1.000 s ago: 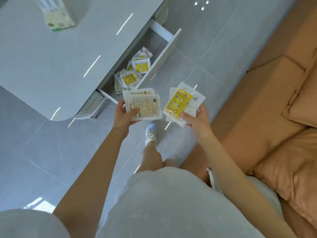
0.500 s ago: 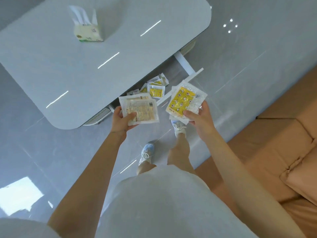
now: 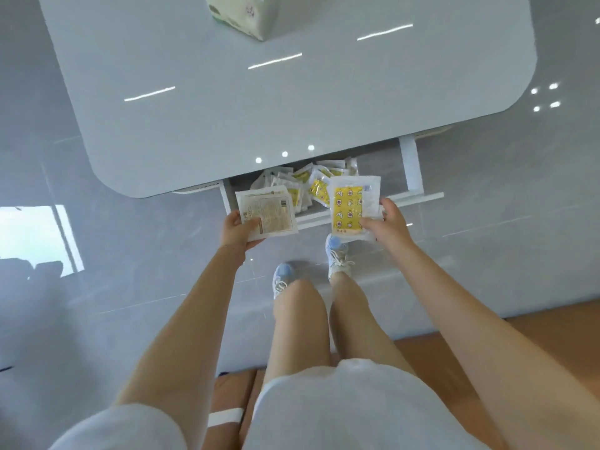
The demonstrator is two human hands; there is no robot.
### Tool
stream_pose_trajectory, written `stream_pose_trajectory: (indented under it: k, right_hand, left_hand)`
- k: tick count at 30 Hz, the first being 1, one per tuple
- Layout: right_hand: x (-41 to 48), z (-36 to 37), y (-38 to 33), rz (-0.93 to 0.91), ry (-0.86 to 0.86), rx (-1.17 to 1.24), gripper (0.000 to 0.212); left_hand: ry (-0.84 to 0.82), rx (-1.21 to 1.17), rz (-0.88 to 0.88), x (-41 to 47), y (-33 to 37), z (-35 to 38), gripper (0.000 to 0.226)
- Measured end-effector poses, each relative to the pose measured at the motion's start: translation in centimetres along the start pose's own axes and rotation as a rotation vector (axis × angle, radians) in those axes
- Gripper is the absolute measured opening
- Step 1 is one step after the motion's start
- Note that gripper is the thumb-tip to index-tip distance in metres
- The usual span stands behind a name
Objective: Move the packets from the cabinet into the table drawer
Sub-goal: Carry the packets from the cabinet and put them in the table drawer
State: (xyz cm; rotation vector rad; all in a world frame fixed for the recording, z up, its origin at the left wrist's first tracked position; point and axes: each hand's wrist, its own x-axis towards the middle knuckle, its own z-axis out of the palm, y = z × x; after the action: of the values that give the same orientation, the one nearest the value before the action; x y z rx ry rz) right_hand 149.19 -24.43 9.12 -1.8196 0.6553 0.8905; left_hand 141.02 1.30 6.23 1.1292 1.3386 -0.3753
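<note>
My left hand (image 3: 238, 230) grips a small stack of packets (image 3: 269, 211), printed backs up, over the left front corner of the open table drawer (image 3: 418, 199). In my right hand (image 3: 388, 224) is another stack of packets (image 3: 352, 203), yellow patterned face up, held above the drawer's front rail. Inside the drawer lies a heap of several white and yellow packets (image 3: 306, 181). The cabinet is out of view.
The grey table top (image 3: 227, 102) overhangs the back of the drawer and carries a tissue pack (image 3: 246, 14) at its far edge. My feet (image 3: 337, 258) stand on glossy grey tiles just before the drawer. An orange sofa edge (image 3: 552, 323) lies behind me at right.
I have turned and stepped up to face the table squarely. Both hands with their packets have come from beside the drawer to just above its front edge.
</note>
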Motion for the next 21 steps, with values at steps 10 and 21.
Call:
stream_pose_trajectory:
  k: [10, 21]
  right_hand:
    - [19.3, 8.3, 5.8, 0.097, 0.019, -0.038, 0.043]
    - [27.6, 13.2, 10.3, -0.064, 0.159, -0.325, 0.059]
  left_hand:
    - [0.153, 0.029, 0.047, 17.4, -6.1, 1.5, 0.019]
    - [0.274, 0.140, 0.188, 26.3, -9.8, 3.0, 0.029]
